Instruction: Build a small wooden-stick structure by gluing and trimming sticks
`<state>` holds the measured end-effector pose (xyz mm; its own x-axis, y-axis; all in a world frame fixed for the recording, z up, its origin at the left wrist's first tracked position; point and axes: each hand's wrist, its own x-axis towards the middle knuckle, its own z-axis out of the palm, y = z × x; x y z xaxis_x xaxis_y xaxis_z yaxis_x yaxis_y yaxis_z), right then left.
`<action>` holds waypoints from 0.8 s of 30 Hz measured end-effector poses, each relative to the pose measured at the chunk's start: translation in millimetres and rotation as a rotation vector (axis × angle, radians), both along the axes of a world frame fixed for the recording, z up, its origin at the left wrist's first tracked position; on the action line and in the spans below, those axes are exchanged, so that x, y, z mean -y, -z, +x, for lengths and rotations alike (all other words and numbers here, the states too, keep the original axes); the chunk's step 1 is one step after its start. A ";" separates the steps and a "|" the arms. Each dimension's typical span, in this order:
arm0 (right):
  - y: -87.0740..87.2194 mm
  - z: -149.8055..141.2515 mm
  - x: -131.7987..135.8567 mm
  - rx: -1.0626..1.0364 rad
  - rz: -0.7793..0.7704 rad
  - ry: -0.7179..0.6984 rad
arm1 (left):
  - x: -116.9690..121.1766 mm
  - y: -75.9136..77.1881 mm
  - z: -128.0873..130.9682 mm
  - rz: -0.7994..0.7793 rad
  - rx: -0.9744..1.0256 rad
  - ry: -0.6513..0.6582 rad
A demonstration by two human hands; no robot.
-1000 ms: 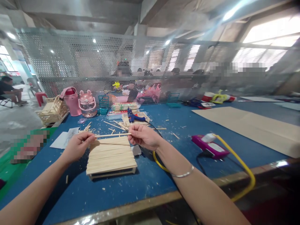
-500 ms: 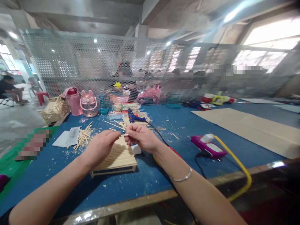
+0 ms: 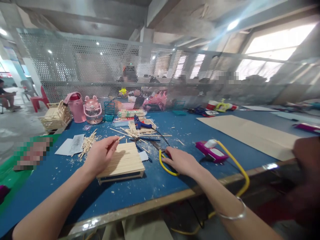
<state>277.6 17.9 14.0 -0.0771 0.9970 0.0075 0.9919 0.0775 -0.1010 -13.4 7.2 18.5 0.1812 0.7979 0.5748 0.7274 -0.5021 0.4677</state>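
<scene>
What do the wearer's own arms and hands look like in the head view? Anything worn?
Left hand and right hand: five-fingered, no gloves. A thin, shiny silver-coloured bracelet circles the right forearm. No band shows on the left forearm; what looks like a dark sleeve edge shows at its elbow end.

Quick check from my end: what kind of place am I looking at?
Probably a craft workshop or small assembly hall: the blue worktable carries loose wooden sticks and what looks like a glue gun, while other people sit behind a perforated metal partition.
</scene>
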 end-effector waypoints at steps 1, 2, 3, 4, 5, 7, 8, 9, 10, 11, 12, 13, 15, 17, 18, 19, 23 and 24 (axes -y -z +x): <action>3.7 2.6 1.3 0.007 -0.004 -0.002 | 1.5 -0.5 0.8 -0.011 0.031 0.011; 5.9 3.9 1.8 -0.006 0.000 -0.007 | 2.7 -0.9 1.7 -0.022 0.064 0.020; 6.7 4.3 1.9 -0.026 -0.002 -0.007 | 3.6 -1.3 2.5 -0.035 0.095 0.027; 6.2 4.1 2.0 -0.049 -0.015 0.000 | 4.1 -1.7 3.1 -0.050 0.126 0.028; 4.8 3.8 2.4 -0.069 -0.036 0.014 | 4.4 -2.2 3.6 -0.069 0.153 0.023; 0.7 3.8 5.1 -0.107 -0.073 0.054 | 4.4 -3.5 4.0 -0.109 0.202 0.001; -1.2 4.3 7.4 -0.128 -0.073 0.072 | 4.2 -4.1 3.9 -0.129 0.225 -0.008; -2.9 5.1 10.1 -0.155 -0.058 0.078 | 4.0 -4.8 3.7 -0.146 0.248 -0.013; -4.1 5.9 13.1 -0.187 -0.034 0.072 | 3.8 -5.3 3.5 -0.160 0.271 -0.014; -5.0 6.3 16.0 -0.222 -0.011 0.054 | 3.7 -5.8 3.4 -0.171 0.293 -0.012; -5.5 5.9 18.6 -0.258 0.014 0.027 | 3.6 -6.1 3.3 -0.179 0.313 -0.008; -5.9 4.3 20.9 -0.295 0.041 -0.009 | 3.6 -6.3 3.3 -0.184 0.332 -0.007; -6.7 -3.8 23.8 -0.364 0.128 -0.102 | 3.9 -6.4 3.6 -0.189 0.358 -0.007; -8.2 -18.7 24.9 -0.407 0.270 -0.211 | 4.3 -6.2 4.3 -0.197 0.374 -0.001; -9.1 -28.0 25.1 -0.411 0.354 -0.259 | 4.6 -6.2 4.8 -0.204 0.381 0.006; -10.3 -38.0 25.1 -0.402 0.422 -0.301 | 4.8 -6.4 5.3 -0.212 0.389 0.015; -14.5 -74.0 25.2 -0.333 0.579 -0.350 | 6.2 -8.7 6.8 -0.244 0.406 0.030; -15.2 -80.3 25.3 -0.318 0.581 -0.358 | 6.7 -9.4 7.0 -0.252 0.395 0.025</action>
